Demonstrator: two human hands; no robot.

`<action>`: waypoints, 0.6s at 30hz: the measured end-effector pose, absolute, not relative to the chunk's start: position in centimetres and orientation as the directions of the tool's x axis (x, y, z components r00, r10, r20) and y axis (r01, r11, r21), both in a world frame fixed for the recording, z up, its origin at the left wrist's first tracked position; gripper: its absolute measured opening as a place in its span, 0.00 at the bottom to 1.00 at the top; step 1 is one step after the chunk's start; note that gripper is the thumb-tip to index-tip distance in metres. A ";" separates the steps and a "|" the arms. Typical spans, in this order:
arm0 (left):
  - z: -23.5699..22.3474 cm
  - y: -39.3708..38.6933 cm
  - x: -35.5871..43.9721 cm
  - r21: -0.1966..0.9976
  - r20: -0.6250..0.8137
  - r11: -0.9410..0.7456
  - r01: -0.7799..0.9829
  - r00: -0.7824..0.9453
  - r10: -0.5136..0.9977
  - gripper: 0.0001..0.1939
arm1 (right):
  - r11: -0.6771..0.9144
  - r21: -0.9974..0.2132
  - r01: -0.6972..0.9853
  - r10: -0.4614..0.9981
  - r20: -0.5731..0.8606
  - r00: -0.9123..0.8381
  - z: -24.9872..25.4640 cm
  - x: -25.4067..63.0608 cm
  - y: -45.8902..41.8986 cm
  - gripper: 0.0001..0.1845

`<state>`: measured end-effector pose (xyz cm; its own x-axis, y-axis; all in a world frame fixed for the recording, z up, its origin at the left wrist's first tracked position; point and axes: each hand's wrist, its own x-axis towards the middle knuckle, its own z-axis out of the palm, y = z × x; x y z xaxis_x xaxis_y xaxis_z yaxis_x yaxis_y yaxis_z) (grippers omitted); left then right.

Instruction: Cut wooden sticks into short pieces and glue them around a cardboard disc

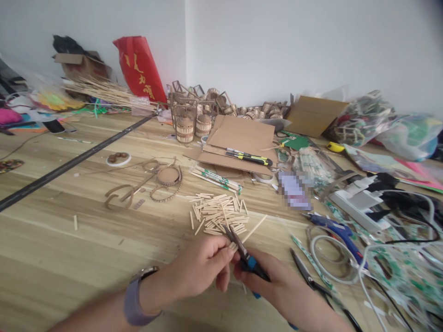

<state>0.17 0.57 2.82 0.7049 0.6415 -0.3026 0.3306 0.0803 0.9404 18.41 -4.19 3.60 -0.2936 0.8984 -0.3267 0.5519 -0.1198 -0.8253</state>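
Note:
My left hand [200, 265] is closed, pinching short wooden sticks [233, 247] between thumb and fingers. My right hand [277, 281] is wrapped round the blue and black handles of a pair of cutters [246, 258]. The dark jaws reach up and left, right beside the left fingertips. A longer thin stick [255, 228] slants up to the right from behind the jaws. Just beyond both hands lies a loose pile of short cut sticks [218, 212]. One single short stick [75, 222] lies apart on the left side of the table.
Scissors [308, 272], a blue glue gun [337, 230] and a white power strip [360, 205] with cables crowd the right. Cardboard [242, 133] bears box cutters [249, 157]. Small stick-sided lanterns [184, 129] stand behind. A dark metal strip [79, 159] crosses the wooden table [41, 258].

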 end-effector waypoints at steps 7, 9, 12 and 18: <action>2.9 0.5 0.3 0.934 -0.300 0.058 0.352 0.688 0.661 0.18 | -0.108 -0.806 0.582 0.912 -0.314 -0.266 3.1 18.2 -4.3 0.07; 2.9 0.4 0.2 0.935 -0.292 0.048 0.351 0.689 0.663 0.18 | -0.113 -0.800 0.589 0.920 -0.309 -0.243 3.0 18.1 -4.4 0.06; 2.8 0.4 0.2 0.940 -0.269 0.022 0.340 0.699 0.662 0.18 | -0.107 -0.798 0.593 0.931 -0.289 -0.221 2.9 18.0 -4.6 0.04; 2.9 0.5 0.2 0.943 -0.256 0.012 0.334 0.701 0.666 0.19 | -0.095 -0.768 0.634 0.945 -0.269 -0.184 2.6 17.6 -4.5 0.06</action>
<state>0.23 0.48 2.93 0.7008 0.6657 -0.2565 0.3337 0.0119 0.9426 17.62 -4.54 2.63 -0.1841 0.9453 -0.2692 0.6338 -0.0952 -0.7676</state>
